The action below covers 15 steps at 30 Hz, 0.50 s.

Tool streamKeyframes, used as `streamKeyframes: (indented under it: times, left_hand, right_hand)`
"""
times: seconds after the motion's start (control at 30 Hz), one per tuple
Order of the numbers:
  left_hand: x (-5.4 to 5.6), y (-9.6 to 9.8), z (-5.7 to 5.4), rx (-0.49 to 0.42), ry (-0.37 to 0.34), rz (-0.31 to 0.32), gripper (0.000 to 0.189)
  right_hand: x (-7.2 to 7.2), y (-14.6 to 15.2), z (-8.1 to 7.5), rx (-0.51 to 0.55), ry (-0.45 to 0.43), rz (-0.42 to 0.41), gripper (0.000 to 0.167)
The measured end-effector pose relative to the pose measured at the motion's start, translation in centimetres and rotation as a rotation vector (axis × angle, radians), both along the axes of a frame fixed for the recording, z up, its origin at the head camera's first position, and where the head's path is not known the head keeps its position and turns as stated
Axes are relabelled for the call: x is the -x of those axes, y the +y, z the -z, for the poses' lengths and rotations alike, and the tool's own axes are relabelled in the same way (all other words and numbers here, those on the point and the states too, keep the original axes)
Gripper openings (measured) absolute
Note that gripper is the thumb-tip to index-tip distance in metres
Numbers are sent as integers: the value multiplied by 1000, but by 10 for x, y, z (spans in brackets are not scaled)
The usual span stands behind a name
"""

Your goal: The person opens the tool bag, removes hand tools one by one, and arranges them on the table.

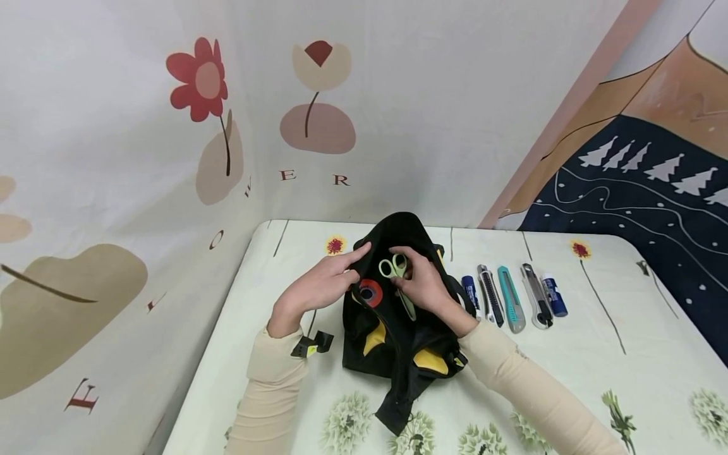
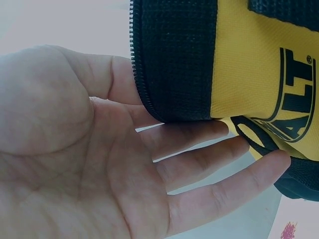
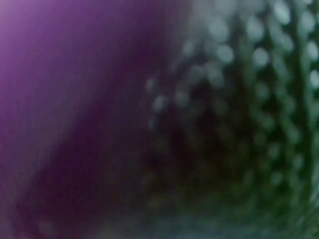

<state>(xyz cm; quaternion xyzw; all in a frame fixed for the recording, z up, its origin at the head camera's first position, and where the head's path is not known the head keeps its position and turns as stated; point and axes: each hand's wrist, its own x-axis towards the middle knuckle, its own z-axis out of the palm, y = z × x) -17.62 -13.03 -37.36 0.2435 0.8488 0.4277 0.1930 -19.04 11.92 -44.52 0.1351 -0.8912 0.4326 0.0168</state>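
Observation:
A black and yellow tool bag (image 1: 370, 351) stands on the table with its zippered mouth spread. My left hand (image 1: 318, 284) holds the rim on the left; in the left wrist view the zipper edge (image 2: 137, 64) crosses thumb and index, with the other fingers stretched along the yellow side. Over the opening, my right hand (image 1: 422, 281) pinches pale green scissors (image 1: 389, 268) near their handles, the blades slanting down toward the front. A red ring-shaped roll (image 1: 371, 293) shows at the mouth's left side. Dark blurred fabric fills the right wrist view.
To the bag's right lie a blue-capped tube (image 1: 470, 291), a grey-black utility knife (image 1: 490, 294), a teal cutter (image 1: 512, 300), another grey knife (image 1: 537, 296) and a blue and white glue stick (image 1: 554, 296). Printed cloth walls (image 1: 432, 126) rise behind and at left.

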Motion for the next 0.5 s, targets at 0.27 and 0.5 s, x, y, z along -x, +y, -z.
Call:
streamKeyframes:
  times: [0.27, 0.5]
  left_hand:
    - [-1, -1, 0, 2, 9, 0, 67]
    - [1, -1, 2, 6, 11, -3, 67]
  right_hand:
    - [-8, 0, -6, -22, 94, -5, 61]
    - [-19, -1, -15, -11, 184, 5, 62]
